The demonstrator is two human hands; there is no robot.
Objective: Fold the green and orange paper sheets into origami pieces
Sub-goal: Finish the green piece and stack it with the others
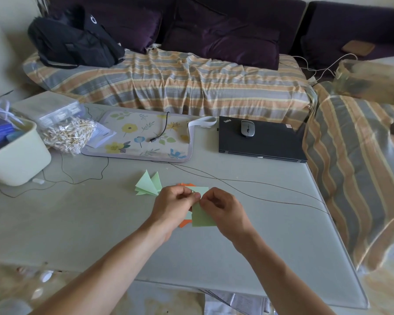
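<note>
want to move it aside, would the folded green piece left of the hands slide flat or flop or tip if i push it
The folded green piece is thin paper, so likely very light and easily skids. Its pointed flaps stand up, so a nudge may tip or splay it. The table looks smooth, so little grip.

Table: pale grey-green, glossy top | Sofa: dark purple cushions, beyond the table | Cover: orange, grey and yellow stripes, over the sofa seat | Wall: pale, at left | Floor: light, mottled | Light: soft daylight
</note>
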